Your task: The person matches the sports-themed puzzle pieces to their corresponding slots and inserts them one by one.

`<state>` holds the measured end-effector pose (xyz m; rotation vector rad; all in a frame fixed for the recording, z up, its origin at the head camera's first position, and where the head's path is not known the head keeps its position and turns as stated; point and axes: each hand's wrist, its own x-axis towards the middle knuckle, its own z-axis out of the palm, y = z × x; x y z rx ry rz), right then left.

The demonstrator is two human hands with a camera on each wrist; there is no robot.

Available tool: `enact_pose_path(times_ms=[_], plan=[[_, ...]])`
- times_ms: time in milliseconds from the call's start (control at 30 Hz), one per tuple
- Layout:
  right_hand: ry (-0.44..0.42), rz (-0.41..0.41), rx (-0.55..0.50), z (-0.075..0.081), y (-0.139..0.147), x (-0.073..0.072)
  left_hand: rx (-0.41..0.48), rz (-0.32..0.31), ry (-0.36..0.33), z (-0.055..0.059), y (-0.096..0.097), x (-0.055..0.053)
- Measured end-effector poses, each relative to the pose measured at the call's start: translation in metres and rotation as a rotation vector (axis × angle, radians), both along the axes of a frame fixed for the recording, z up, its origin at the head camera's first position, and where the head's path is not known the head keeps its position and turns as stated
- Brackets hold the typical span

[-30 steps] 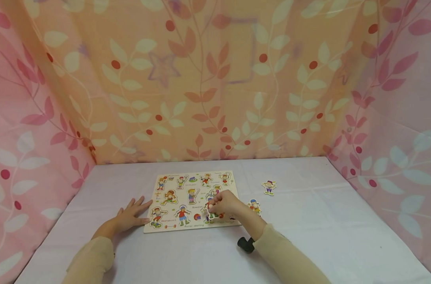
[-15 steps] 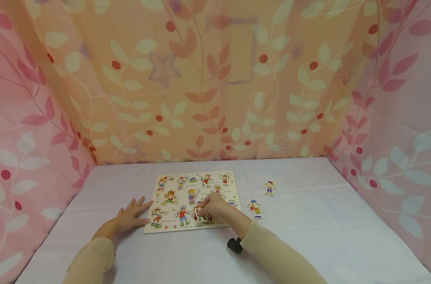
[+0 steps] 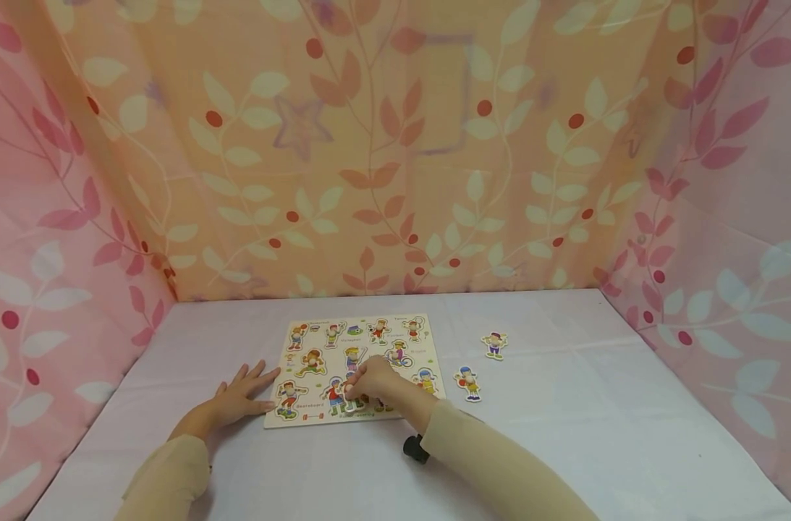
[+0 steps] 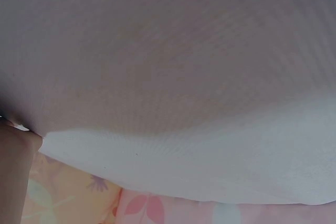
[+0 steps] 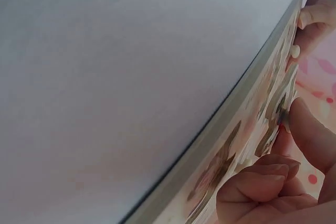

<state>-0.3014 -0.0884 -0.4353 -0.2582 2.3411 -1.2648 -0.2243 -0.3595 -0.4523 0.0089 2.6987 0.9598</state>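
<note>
A wooden puzzle board [image 3: 313, 385] lies on the white tabletop, bearing cartoon sports figures. My left hand [image 3: 242, 394] rests at its left edge, fingers spread and straight. Between right thumb and fingertips, my right hand [image 3: 381, 382] pinches a puzzle piece [image 3: 353, 403] of a sports figure. That piece overlaps the roller-skating figure [image 3: 334, 394] in the head view. In the right wrist view the held piece [image 5: 274, 109] is seen edge-on, close over the board, its knob at the thumb. The right hand hides part of the board's lower middle.
Two loose puzzle pieces lie right of the board: a purple-clad figure [image 3: 495, 345] farther back and a blue-capped figure [image 3: 468, 383] nearer. A black device [image 3: 416, 449] sits at my right wrist. Floral curtains [image 3: 395, 181] enclose the table's back and sides.
My right hand has moved left across the board with the pinched piece, from the lower right area to beside the roller-skating figure. The left hand has stayed at the edge.
</note>
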Motion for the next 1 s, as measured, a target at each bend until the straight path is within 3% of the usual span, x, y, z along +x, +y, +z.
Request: enact_pose_path(times_ms=[200,700,867,1000], plan=[[0.010,-0.001,-0.003,-0.002,-0.011,0.000,-0.005,-0.003,0.001,0.001,0.001,0.000],[0.164,0.101,0.177,0.008,-0.028,0.012,-0.019,-0.024,0.021,0.005,-0.002,-0.002],[0.135,0.103,0.120,0.007,-0.025,0.011,-0.017,-0.026,0.006,0.003,-0.003,-0.003],[0.064,0.064,0.007,0.001,-0.017,0.010,-0.023,-0.020,-0.008,0.002,-0.002,-0.003]])
